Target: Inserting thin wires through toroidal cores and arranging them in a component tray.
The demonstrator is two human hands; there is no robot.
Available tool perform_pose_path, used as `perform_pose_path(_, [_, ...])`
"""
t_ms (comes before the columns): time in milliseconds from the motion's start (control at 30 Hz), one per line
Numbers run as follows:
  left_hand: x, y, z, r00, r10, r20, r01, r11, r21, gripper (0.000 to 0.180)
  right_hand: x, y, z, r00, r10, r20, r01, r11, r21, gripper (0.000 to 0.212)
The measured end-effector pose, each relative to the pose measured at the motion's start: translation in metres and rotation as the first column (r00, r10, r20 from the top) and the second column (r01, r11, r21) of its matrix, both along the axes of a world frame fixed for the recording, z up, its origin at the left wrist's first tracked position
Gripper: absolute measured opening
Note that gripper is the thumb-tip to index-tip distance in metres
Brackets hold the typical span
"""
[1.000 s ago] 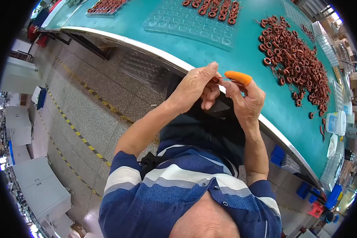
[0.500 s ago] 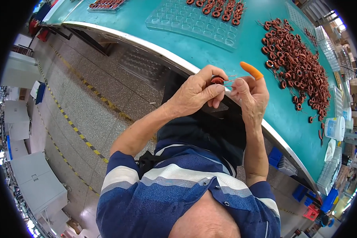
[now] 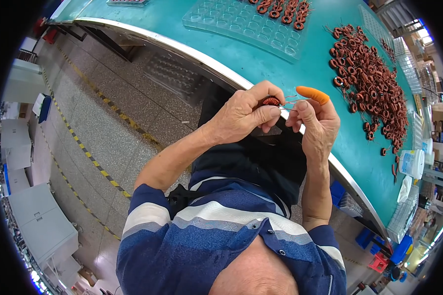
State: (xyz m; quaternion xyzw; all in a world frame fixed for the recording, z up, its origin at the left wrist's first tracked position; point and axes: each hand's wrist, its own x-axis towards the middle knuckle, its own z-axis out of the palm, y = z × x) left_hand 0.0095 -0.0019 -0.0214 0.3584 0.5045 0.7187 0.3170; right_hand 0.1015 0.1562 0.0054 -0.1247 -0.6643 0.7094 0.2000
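Observation:
Between the thumb and fingers of my left hand (image 3: pixel 246 115) sits a copper-wound ring coil (image 3: pixel 271 101), held just over the table's near edge. Thin wire leads (image 3: pixel 289 103) stick out from its right side. My right hand (image 3: pixel 316 123) pinches the ends of these leads between thumb and fingers. An orange finger cot (image 3: pixel 312 94) covers its index finger, which points up and to the left. Beyond the hands lies a clear plastic tray (image 3: pixel 231 22) with round pockets, partly filled with rows of similar coils (image 3: pixel 285 12).
A large heap of copper coils (image 3: pixel 366 73) covers the right part of the green table (image 3: pixel 241 56). A white tub (image 3: pixel 411 163) and clear trays (image 3: pixel 404 216) stand along its right side. Another tray (image 3: pixel 128 2) lies far left. Empty trays (image 3: pixel 174 78) show below the table edge.
My right index finger has tipped lower and flatter towards the leads. The right hand has shifted slightly right and down, while the left hand keeps its hold on the coil.

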Motion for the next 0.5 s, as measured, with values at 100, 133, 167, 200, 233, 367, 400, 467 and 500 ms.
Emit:
perform_pose_path(100, [0.003,0.001,0.003,0.99,0.071,-0.12,-0.073,0.997,-0.013,0.011,0.002,-0.003,0.003,1.0,-0.007,0.027,0.007,1.0,-0.017,0.024])
perform_pose_path(133, [0.002,0.001,0.006,0.99,0.072,-0.117,-0.074,0.997,-0.012,0.011,0.003,-0.007,0.002,0.998,-0.068,0.003,0.067,0.992,0.107,0.022])
perform_pose_path(167, [0.0,0.003,0.008,0.981,0.105,-0.165,-0.118,0.99,-0.071,0.011,0.003,-0.011,0.001,0.992,-0.125,-0.029,0.128,0.965,0.229,0.02])
perform_pose_path(200, [-0.001,0.003,0.01,0.968,0.134,-0.213,-0.164,0.978,-0.127,0.011,0.003,-0.014,0.005,0.988,-0.149,-0.043,0.154,0.916,0.371,0.018])
perform_pose_path(233, [0.001,0.006,0.009,0.95,0.19,-0.247,-0.225,0.967,-0.122,0.011,0.002,-0.014,0.007,0.988,-0.149,-0.042,0.153,0.915,0.373,0.018])
perform_pose_path(367, [-0.003,0.004,0.007,0.972,0.149,-0.184,-0.179,0.97,-0.163,0.013,-0.006,-0.006,0.004,0.993,-0.114,0.009,0.108,0.959,0.262,0.015])
perform_pose_path(400, [-0.006,0.004,0.002,0.993,0.084,-0.087,-0.092,0.991,-0.097,0.015,-0.006,-0.005,0.001,0.995,-0.095,0.006,0.092,0.969,0.228,0.016])
perform_pose_path(467, [-0.009,0.003,-0.004,1.0,0.015,0.003,-0.015,1.0,-0.019,0.018,-0.006,-0.002,0.0,0.999,-0.053,-0.003,0.052,0.974,0.221,0.017])
perform_pose_path(500, [-0.009,0.001,-0.004,0.999,-0.012,-0.034,0.01,0.999,-0.044,0.022,-0.005,-0.002,-0.001,0.999,-0.051,-0.001,0.05,0.974,0.221,0.017])
